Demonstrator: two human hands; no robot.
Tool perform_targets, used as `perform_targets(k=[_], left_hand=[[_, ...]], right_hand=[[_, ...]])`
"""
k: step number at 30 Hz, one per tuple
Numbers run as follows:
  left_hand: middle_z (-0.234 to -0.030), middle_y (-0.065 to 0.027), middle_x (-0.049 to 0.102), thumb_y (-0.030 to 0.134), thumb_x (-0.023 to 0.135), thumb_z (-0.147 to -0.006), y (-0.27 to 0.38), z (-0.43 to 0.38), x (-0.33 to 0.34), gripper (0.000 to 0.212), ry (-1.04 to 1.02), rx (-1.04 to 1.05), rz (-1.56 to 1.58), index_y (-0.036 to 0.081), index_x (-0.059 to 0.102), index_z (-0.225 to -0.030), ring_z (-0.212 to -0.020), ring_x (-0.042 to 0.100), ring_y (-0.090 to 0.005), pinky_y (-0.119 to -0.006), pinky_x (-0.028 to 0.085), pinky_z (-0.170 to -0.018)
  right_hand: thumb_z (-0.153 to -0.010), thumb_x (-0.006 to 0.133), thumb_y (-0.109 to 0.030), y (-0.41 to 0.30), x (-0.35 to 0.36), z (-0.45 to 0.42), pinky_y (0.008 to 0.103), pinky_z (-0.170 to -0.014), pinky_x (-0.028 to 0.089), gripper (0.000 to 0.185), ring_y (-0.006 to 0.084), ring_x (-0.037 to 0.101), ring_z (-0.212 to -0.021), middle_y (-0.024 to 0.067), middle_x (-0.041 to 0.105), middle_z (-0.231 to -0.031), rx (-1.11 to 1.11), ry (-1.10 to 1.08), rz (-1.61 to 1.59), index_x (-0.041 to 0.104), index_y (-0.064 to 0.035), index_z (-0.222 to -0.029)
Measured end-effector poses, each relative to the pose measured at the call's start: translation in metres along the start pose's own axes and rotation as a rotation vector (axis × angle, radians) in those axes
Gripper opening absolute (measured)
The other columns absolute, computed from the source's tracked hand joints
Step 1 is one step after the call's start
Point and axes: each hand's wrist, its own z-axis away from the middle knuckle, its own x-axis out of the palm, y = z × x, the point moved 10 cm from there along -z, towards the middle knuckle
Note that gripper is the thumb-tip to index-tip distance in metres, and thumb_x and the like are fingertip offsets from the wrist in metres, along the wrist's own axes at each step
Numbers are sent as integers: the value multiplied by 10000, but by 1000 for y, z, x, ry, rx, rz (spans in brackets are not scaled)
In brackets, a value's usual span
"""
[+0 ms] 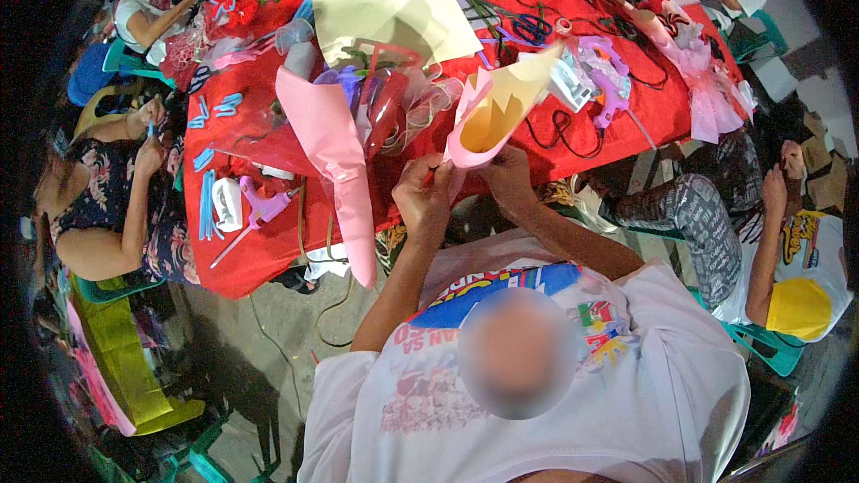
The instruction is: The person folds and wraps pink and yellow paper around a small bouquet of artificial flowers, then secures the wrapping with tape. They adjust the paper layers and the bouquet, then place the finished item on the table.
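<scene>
Both my hands hold a cone of wrapping paper (495,117), pink outside and cream inside, over the table's near edge. My left hand (424,194) pinches its lower left side with thumb and fingers. Around the lower right side are the fingers of my right hand (511,178), partly hidden behind the paper. Left of the cone, a pink rolled paper cone (335,168) hangs over the edge. Between the two lie clear plastic wrap and ribbon loops (429,107). A large cream paper sheet (396,7) lies farther back.
On the red tablecloth (282,255) are a purple glue gun (265,204) at left, another purple glue gun (609,97) at right, dark-handled scissors (533,28), blue pipe cleaners (209,204) and cables. A pink-wrapped bouquet (704,74) lies far right. People sit on both sides.
</scene>
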Motion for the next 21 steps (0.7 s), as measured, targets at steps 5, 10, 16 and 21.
perform_targets(k=[5,10,16,21], left_hand=[[-806,-102,657,20,690,-766,15,5,5,117,-27,128,-135,12,669,-881,-763,607,-203,-309,475,-701],[-821,-99,666,-28,702,-709,37,10,5,178,-27,264,-226,33,659,-870,-771,617,-247,-337,478,-693],[-838,-103,675,-12,688,-726,42,13,7,149,-39,399,-285,38,661,-864,-777,622,-265,-353,480,-702],[-838,-116,665,25,675,-781,12,12,3,123,-34,107,-120,25,672,-904,-754,617,-205,-315,483,-681]], right_hand=[[-819,644,-68,-6,-5,7,310,-860,486,231,153,611,-955,73,668,-1025,-32,4,-60,641,10,-1036],[-831,645,-94,0,-15,17,309,-859,485,232,159,615,-958,72,670,-1025,-50,30,107,639,7,-1040],[-839,647,-116,9,-19,18,306,-853,486,232,161,620,-956,70,673,-1020,-10,72,24,641,3,-1038],[-796,672,-82,12,-3,13,295,-819,499,254,150,630,-920,72,677,-1015,52,-36,-112,643,-3,-1036]])
